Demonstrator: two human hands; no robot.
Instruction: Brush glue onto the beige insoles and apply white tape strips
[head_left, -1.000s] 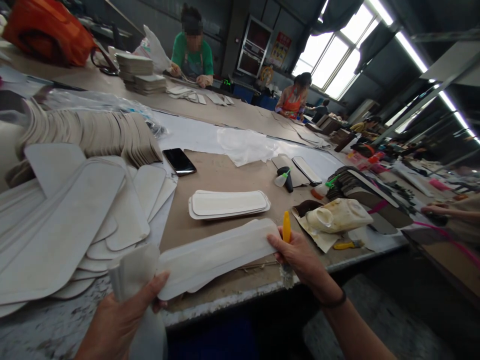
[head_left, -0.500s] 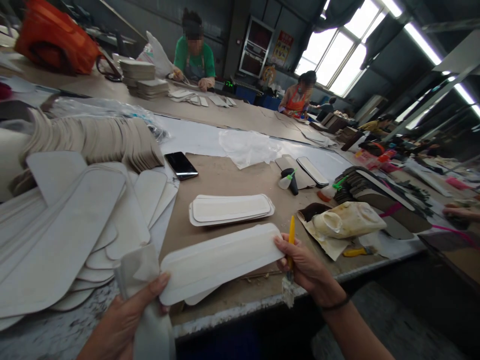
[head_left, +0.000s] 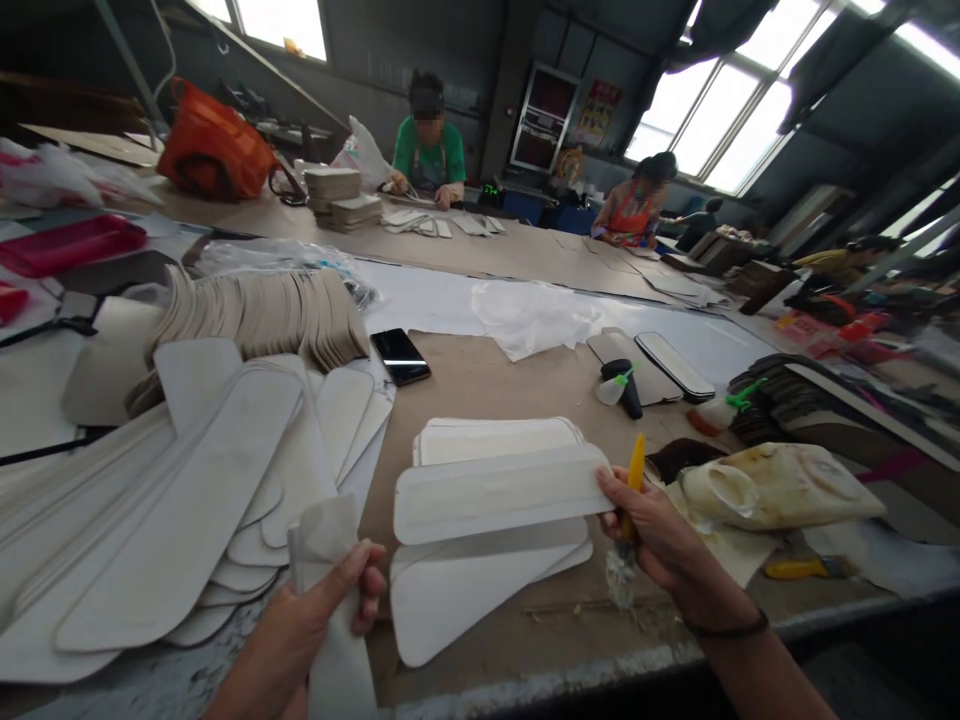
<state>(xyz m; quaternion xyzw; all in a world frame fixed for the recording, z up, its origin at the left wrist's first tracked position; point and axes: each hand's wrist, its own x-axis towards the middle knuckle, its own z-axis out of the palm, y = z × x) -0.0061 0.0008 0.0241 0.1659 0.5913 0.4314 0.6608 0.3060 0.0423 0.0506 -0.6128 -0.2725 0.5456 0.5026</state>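
My right hand [head_left: 660,530] pinches the right end of a long white panel [head_left: 502,492] with rounded corners. The same hand also grips a brush [head_left: 637,465] by its yellow handle, its bristles pointing down and coated in white. My left hand [head_left: 319,620] is closed around several pale, thin strips [head_left: 341,665] and is apart from the panel. Just behind the raised panel lies a small stack of white panels [head_left: 495,436]. Below it, nearer to me, more loose panels [head_left: 480,590] are fanned on the brown board.
Overlapping white panels [head_left: 195,510] spread across the left, before a row of upright grey pieces [head_left: 270,310]. A phone [head_left: 401,356] lies behind. To the right are a stained plastic container [head_left: 795,485], another brush [head_left: 799,569] and small bottles [head_left: 613,388]. Two people work across the table.
My left hand has let go of the white panel's left end and still holds the strips. My right hand has carried the panel towards the small stack. The camera has turned left.
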